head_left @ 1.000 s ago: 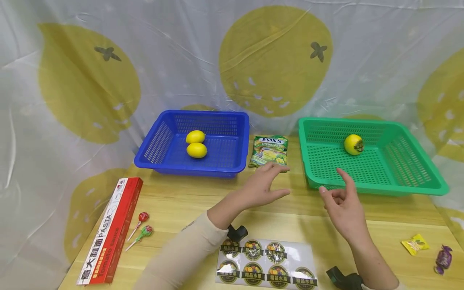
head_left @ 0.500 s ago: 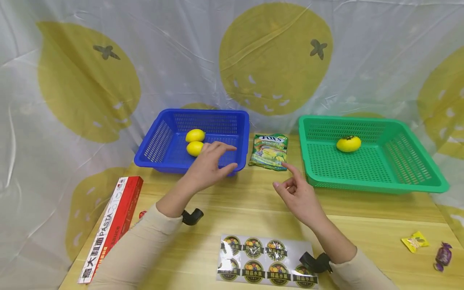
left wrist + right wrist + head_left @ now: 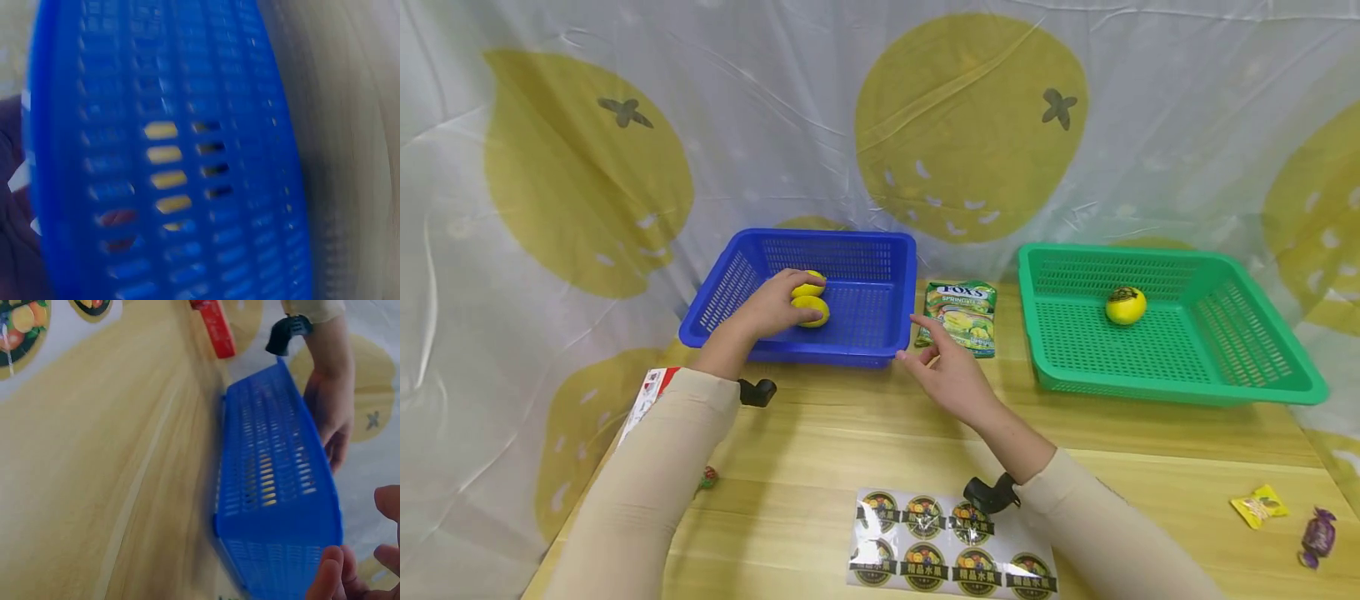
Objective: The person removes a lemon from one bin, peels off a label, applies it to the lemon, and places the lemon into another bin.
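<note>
Over the left part of the blue basket [image 3: 820, 353], my left hand [image 3: 767, 307] has its fingers and thumb spread about two lemons, the near lemon [image 3: 812, 302] and the far lemon [image 3: 813, 289]. Whether the fingertips touch them cannot be seen. The basket wall [image 3: 187, 62] hides most of that hand in the left wrist view. My right hand [image 3: 957, 379] hovers at the basket's front right corner, thumb and index finger apart, holding nothing. In the right wrist view its fingertips [image 3: 333, 556] are close to the rim.
A green basket [image 3: 1180, 390] holds a yellow fruit [image 3: 1127, 310] with a dark mark. Between the baskets lies a candy bag [image 3: 958, 321]. Nearer are a sticker sheet [image 3: 925, 562], a yellow candy [image 3: 1258, 506], a purple candy [image 3: 1317, 537], a lollipop [image 3: 708, 477] and a pasta box [image 3: 643, 402].
Both hands have moved left. The left hand has come over the blue basket to the lemons, the right hand to the basket's corner. The yellow fruit has rolled about in the green basket.
</note>
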{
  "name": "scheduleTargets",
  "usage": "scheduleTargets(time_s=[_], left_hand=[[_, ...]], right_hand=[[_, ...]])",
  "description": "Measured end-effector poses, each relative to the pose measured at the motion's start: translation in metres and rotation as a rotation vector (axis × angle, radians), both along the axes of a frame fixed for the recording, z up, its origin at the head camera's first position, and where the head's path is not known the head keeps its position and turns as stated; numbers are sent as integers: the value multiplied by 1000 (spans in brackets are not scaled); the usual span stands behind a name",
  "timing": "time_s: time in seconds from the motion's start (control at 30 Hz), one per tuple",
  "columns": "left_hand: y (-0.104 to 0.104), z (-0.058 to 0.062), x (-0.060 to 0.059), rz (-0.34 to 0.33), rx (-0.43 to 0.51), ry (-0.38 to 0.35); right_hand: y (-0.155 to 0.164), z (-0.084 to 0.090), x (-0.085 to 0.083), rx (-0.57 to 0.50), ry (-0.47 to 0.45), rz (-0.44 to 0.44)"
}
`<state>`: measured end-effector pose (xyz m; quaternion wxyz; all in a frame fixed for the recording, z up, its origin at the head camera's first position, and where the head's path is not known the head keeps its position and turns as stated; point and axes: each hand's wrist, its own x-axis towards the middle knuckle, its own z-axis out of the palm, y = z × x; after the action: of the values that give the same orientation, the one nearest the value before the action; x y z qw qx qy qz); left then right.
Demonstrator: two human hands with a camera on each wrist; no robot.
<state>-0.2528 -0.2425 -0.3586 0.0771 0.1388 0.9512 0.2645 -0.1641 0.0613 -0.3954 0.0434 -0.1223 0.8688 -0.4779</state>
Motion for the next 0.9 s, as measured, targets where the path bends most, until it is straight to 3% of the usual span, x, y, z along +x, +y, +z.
scheduleTargets(time_s=[0.13, 0.3, 0.53, 0.9], left_hand=[[-9, -7, -12, 1, 7, -71], [-14, -18, -18, 10, 15, -128], [-13, -29, -19, 27, 1, -131], [-13, -37, -27, 30, -68, -131]], right_hand=[[-15, -5, -15, 33, -10, -12], [-24, -13, -25, 50, -63, -23], [-26, -25, -25, 3, -111, -11], [-26, -26, -28, 11, -117, -7]])
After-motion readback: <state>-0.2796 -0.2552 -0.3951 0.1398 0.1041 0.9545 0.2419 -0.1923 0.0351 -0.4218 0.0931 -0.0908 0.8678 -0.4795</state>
